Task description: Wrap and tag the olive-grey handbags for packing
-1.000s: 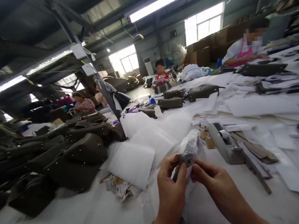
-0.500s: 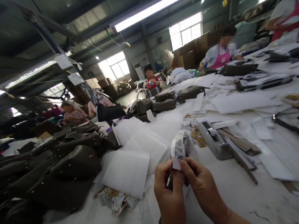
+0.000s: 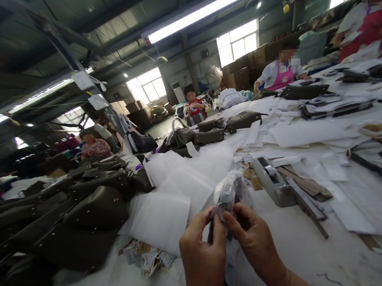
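A handle-like loop (image 3: 227,191) wrapped in clear, whitish plastic stands up between my hands over the white table. Around its near end sits a small mauve strip (image 3: 218,212), which looks thin and bent. My left hand (image 3: 202,250) is closed, its thumb and fingers pinching the strip against the loop. From the other side my right hand (image 3: 256,241) is closed too, thumb and fingertips on the strip and the wrapping. What lies below the loop is mostly hidden by my hands.
Dark bags (image 3: 85,222) are heaped at left. White foam sheets (image 3: 163,211) and paper tags (image 3: 148,254) lie nearby. A grey tape dispenser (image 3: 273,182) stands right of my hands, beside brown strips (image 3: 303,182). Co-workers (image 3: 283,74) are across the table.
My hands and the wrapped loop have shifted a little left and down. The mauve strip, flat before, is now bent and pinched closer. A dark bag by the post has moved.
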Action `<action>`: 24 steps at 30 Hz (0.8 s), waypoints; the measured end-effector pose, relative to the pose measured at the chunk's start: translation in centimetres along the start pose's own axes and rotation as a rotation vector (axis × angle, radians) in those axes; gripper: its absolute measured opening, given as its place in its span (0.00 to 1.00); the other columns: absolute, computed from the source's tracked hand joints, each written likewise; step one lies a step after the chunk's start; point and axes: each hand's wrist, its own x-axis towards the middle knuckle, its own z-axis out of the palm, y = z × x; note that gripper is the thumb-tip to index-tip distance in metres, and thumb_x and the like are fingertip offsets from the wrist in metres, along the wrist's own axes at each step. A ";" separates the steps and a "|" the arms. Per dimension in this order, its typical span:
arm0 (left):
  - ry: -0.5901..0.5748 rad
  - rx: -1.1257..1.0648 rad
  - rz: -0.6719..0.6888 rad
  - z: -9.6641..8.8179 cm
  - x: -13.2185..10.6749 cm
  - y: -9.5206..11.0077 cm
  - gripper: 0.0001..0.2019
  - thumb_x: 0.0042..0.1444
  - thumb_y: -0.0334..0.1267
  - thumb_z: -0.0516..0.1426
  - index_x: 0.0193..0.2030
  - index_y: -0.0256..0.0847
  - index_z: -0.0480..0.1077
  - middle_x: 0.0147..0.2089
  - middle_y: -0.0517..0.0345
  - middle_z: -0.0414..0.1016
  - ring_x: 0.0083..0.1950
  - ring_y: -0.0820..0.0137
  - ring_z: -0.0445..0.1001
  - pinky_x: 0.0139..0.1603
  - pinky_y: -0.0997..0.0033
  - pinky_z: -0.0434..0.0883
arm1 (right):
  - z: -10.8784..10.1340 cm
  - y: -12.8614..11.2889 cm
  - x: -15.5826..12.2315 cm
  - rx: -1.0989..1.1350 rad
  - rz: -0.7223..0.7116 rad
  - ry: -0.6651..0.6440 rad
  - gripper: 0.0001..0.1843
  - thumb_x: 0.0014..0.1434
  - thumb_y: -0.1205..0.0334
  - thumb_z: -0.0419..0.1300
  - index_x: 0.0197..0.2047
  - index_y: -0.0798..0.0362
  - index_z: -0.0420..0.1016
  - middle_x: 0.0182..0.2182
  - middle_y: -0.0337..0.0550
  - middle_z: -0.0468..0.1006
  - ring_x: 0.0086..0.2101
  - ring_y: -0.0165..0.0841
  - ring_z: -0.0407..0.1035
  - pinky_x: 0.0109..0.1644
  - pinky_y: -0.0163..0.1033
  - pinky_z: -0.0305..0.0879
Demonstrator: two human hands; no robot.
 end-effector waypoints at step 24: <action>0.267 0.744 0.481 3.8 -2.7 -1.0 0.33 0.64 0.24 0.51 0.74 0.35 0.44 0.65 0.37 0.67 0.61 0.51 0.72 0.53 0.53 0.77 | 0.4 -0.4 -0.7 0.029 -0.024 0.004 0.20 0.59 0.43 0.63 0.40 0.54 0.79 0.36 0.48 0.81 0.36 0.41 0.75 0.39 0.38 0.74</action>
